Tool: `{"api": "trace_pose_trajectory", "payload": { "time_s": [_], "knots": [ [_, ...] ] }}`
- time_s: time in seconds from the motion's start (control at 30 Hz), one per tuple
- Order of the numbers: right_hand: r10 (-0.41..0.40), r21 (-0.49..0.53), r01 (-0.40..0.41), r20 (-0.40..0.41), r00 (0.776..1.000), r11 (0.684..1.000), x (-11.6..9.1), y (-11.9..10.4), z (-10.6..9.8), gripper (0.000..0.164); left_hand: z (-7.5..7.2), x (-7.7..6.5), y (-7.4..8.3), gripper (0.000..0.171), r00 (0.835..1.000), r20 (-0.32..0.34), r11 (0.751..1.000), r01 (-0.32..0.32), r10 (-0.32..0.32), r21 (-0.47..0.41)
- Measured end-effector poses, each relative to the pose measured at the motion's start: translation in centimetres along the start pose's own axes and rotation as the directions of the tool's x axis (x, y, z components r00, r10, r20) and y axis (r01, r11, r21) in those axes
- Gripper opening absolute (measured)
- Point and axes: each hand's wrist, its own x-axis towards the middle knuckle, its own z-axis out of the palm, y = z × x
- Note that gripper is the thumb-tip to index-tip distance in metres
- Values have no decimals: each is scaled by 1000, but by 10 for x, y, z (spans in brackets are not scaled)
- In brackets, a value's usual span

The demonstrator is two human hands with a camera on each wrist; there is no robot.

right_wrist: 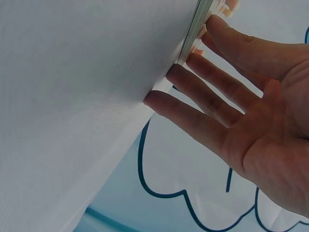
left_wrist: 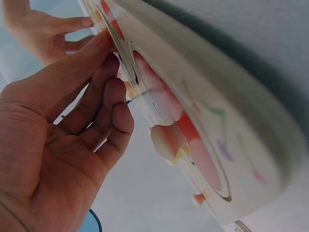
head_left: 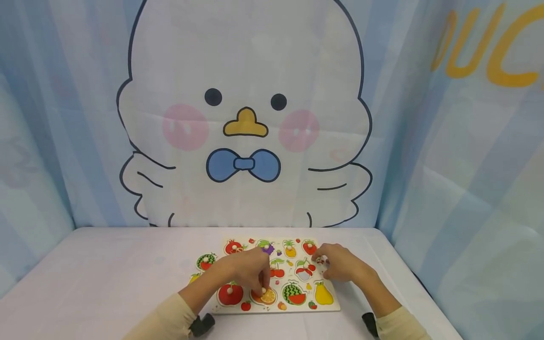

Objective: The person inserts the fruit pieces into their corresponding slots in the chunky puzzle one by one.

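Note:
A white fruit puzzle board (head_left: 330, 304) lies on the table, its picture pieces fitted with small knobs. My left hand (head_left: 250, 270) reaches over it and pinches the knob of the orange piece (head_left: 268, 297) near the front edge. In the left wrist view the piece held by my left hand (left_wrist: 63, 111) looks tilted against the board. My right hand (head_left: 340, 263) is at the board's right edge, near the tomato piece (head_left: 309, 247). Its fingers (right_wrist: 207, 96) are spread and fairly straight, some of them at the board's edge in the right wrist view.
A watermelon piece (head_left: 206, 261) and a partly hidden yellow piece (head_left: 194, 277) lie at the board's left side. The table (head_left: 106, 283) has a white cloth. Behind it hangs a curtain (head_left: 246, 203) with a cartoon duck; more curtain (head_left: 476, 198) stands at the right.

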Motion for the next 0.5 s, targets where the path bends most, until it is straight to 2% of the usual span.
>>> {"api": "trace_pose_trajectory", "payload": {
  "time_s": [0.23,0.5],
  "knots": [
    [0,-5,0,2,1000,1000,1,-1,1,39,2,-2,-1,13,1000,5,999,31,-31,-34],
    [-7,-10,7,-8,1000,1000,-3,-2,-1,38,5,-3,1,13,999,-28,999,22,-23,-44]
  ]
}}
